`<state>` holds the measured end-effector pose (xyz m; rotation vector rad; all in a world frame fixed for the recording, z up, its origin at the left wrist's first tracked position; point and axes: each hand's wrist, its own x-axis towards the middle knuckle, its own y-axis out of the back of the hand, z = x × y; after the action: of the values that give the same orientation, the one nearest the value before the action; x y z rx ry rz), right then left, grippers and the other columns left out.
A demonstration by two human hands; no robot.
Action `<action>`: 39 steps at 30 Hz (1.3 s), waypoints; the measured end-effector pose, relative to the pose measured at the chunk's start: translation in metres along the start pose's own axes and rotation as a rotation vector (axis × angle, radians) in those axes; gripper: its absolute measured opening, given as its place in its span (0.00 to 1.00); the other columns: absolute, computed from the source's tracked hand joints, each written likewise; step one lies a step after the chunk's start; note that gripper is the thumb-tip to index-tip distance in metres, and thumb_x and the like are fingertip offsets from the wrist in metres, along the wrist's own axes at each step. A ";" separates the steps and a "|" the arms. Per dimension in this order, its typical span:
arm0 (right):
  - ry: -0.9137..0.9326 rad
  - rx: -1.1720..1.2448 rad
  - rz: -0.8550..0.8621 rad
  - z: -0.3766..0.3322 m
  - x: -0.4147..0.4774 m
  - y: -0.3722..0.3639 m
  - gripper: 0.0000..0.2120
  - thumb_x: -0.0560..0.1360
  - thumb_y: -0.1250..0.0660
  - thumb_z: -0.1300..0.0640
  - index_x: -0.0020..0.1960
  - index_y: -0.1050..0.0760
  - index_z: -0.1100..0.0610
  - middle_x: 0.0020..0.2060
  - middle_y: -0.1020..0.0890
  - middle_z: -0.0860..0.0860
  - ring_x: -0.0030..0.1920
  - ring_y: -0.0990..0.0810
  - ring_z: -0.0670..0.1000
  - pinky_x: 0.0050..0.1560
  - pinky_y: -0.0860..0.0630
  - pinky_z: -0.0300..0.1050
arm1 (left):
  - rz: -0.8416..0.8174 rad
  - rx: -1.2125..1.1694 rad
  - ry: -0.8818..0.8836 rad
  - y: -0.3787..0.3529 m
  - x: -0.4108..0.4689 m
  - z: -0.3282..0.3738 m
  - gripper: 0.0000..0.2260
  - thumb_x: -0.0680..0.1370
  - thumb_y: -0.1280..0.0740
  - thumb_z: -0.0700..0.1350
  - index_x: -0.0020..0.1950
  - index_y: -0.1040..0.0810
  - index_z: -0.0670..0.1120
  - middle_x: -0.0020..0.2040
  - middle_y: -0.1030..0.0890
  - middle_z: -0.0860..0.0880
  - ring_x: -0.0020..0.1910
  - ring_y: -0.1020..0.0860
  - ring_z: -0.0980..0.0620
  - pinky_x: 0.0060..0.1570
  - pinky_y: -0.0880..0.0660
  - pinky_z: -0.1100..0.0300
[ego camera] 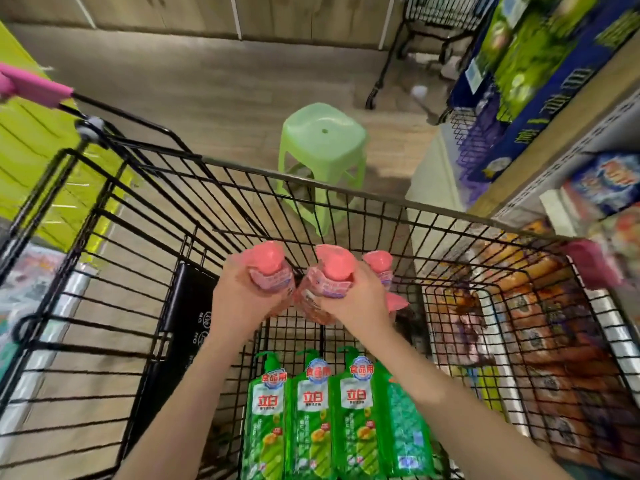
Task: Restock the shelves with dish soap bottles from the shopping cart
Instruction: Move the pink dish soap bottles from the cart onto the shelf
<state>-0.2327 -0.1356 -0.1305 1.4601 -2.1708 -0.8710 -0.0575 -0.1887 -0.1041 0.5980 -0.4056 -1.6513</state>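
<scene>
With L hand (239,299) gripping left pink bottle (267,263) & R hand (351,301) right pink bottle (334,270), lift straight up, clear of cart rim (346,189).

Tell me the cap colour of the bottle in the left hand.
Pink cap; the head view shows it best.

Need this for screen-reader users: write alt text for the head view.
Over a black wire shopping cart, the left hand and right hand grip pink-capped dish soap bottles. In the cart's near end lie green bottles; a green stool stands beyond, shelves at right.
</scene>
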 end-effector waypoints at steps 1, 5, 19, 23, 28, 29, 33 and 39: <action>0.013 0.017 0.005 -0.004 -0.007 0.008 0.32 0.58 0.27 0.36 0.56 0.24 0.53 0.48 0.20 0.48 0.49 0.22 0.47 0.51 0.23 0.47 | 0.014 0.039 -0.033 0.005 -0.006 0.005 0.20 0.61 0.20 0.53 0.46 0.26 0.64 0.44 0.22 0.58 0.44 0.24 0.65 0.45 0.25 0.62; 0.000 0.127 0.087 -0.021 -0.040 0.050 0.27 0.58 0.21 0.44 0.53 0.24 0.51 0.42 0.22 0.42 0.44 0.22 0.44 0.46 0.26 0.41 | 0.058 0.126 -0.117 0.021 -0.038 0.032 0.36 0.58 0.20 0.55 0.63 0.25 0.47 0.59 0.26 0.51 0.57 0.26 0.52 0.58 0.27 0.53; 0.087 0.069 0.367 -0.027 -0.225 0.218 0.27 0.58 0.26 0.41 0.54 0.21 0.51 0.45 0.20 0.45 0.45 0.21 0.44 0.43 0.30 0.27 | -0.147 0.195 -0.612 0.029 -0.191 0.164 0.19 0.56 0.19 0.57 0.42 0.22 0.58 0.42 0.20 0.56 0.44 0.22 0.56 0.38 0.30 0.65; 0.132 0.052 0.529 -0.030 -0.285 0.268 0.29 0.59 0.27 0.41 0.57 0.22 0.51 0.47 0.21 0.45 0.48 0.23 0.43 0.48 0.29 0.30 | -0.125 0.161 -0.769 0.023 -0.237 0.206 0.25 0.56 0.19 0.56 0.49 0.20 0.52 0.45 0.19 0.54 0.46 0.21 0.54 0.41 0.32 0.63; 0.209 -0.091 0.733 -0.042 -0.354 0.321 0.27 0.63 0.27 0.43 0.57 0.23 0.55 0.48 0.25 0.43 0.50 0.25 0.42 0.52 0.38 0.19 | -0.209 0.071 -0.925 0.014 -0.298 0.254 0.23 0.57 0.23 0.62 0.44 0.20 0.51 0.42 0.18 0.52 0.46 0.20 0.50 0.43 0.27 0.58; 0.211 -0.113 0.763 -0.044 -0.367 0.331 0.27 0.63 0.27 0.43 0.57 0.23 0.56 0.48 0.26 0.43 0.49 0.26 0.41 0.52 0.38 0.19 | -0.231 0.022 -0.960 0.013 -0.310 0.262 0.23 0.56 0.24 0.63 0.43 0.19 0.51 0.41 0.18 0.52 0.45 0.19 0.50 0.45 0.24 0.55; 0.167 -0.151 0.811 -0.048 -0.426 0.366 0.27 0.62 0.21 0.52 0.57 0.27 0.43 0.50 0.25 0.41 0.50 0.26 0.36 0.51 0.31 0.26 | -0.290 -0.085 -1.128 0.016 -0.364 0.289 0.20 0.57 0.22 0.60 0.42 0.20 0.52 0.37 0.18 0.59 0.40 0.19 0.59 0.44 0.22 0.56; 0.212 -0.330 1.021 -0.052 -0.497 0.405 0.30 0.64 0.22 0.52 0.62 0.29 0.52 0.53 0.21 0.52 0.52 0.21 0.50 0.52 0.25 0.43 | -0.408 -0.143 -1.350 0.003 -0.423 0.332 0.22 0.58 0.19 0.50 0.47 0.22 0.55 0.42 0.22 0.57 0.44 0.22 0.56 0.47 0.30 0.64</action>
<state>-0.2859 0.4159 0.1961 0.1715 -2.0663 -0.5898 -0.2120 0.2037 0.2296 -0.6980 -1.1544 -2.2789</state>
